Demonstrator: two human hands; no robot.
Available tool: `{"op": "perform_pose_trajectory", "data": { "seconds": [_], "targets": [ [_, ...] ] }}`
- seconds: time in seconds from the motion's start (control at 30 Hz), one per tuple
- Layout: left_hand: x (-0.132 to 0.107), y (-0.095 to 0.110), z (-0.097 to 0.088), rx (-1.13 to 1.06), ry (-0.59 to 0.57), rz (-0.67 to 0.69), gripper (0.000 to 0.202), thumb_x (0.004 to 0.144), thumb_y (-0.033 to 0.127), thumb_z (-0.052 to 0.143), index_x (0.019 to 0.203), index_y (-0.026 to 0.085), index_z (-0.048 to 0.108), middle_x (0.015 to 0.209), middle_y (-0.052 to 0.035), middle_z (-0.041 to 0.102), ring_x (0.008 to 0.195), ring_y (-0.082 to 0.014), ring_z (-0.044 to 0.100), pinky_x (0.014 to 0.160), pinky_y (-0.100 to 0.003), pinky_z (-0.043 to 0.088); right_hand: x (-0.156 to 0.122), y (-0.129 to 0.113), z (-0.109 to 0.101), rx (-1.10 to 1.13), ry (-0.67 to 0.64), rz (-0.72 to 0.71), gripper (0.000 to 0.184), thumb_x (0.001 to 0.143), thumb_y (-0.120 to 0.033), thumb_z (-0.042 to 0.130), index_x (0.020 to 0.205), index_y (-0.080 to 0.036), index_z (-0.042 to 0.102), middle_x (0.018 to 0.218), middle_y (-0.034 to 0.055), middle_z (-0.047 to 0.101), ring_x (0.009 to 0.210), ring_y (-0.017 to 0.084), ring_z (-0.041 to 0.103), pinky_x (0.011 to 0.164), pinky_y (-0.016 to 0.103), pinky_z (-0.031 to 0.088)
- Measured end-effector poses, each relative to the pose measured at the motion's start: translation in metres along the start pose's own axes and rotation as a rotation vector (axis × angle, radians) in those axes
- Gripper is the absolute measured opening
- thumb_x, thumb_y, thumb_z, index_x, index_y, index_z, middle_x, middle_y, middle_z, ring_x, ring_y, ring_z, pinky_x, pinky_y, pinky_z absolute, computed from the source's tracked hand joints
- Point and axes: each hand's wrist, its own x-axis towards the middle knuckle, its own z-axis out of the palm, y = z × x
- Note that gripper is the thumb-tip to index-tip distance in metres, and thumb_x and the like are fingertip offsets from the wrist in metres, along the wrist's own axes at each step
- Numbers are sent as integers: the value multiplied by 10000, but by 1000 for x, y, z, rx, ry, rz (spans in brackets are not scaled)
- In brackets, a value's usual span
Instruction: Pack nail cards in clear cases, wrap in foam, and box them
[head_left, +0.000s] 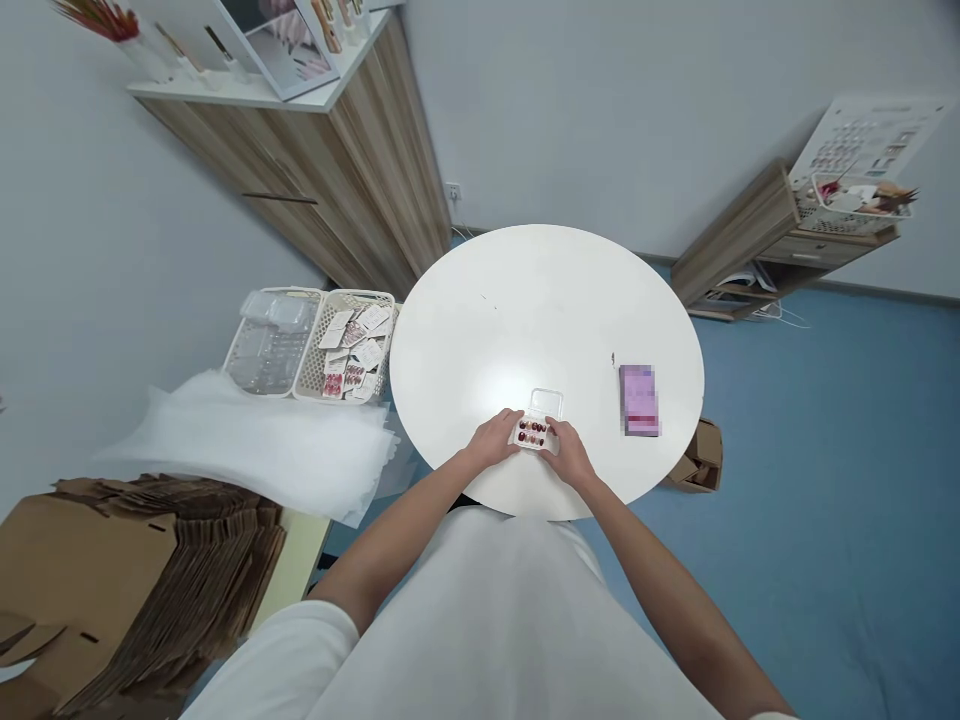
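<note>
A small clear plastic case (541,415) lies open on the round white table (525,310), near its front edge. Inside its near half sits a card of dark red press-on nails (532,433). My left hand (495,438) grips the case's left side with curled fingers. My right hand (570,452) pinches its right side. The lid half points away from me.
A pink phone (639,399) lies on the table to the right. Left of the table stand two white baskets (311,343), one with clear cases, one with nail cards. White foam sheets (255,440) and flat cardboard boxes (135,570) lie at the left. Wooden cabinets line the wall.
</note>
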Motion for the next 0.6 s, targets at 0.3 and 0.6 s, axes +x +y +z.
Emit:
{"op": "perform_pose_trajectory", "data": {
  "seconds": [0.3,0.6],
  "targets": [
    [7,18,22,144,67,-31,650,570,326,722,1142,277,418,1191,-66,387,1109,-268,354,846,-385,377,-8,32,-5,-113,-19,0,614,622,-315,625,1190,-250,399,1194,77,394,1115,268,351,877,415,344],
    [15,19,27,199,23,-42,636,600,317,701,1159,293,399,1163,-58,415,1083,-255,376,834,-365,366,-4,33,2,-190,-22,57,592,627,-273,619,1180,-249,407,1192,81,391,1096,268,363,851,400,347]
  ]
}}
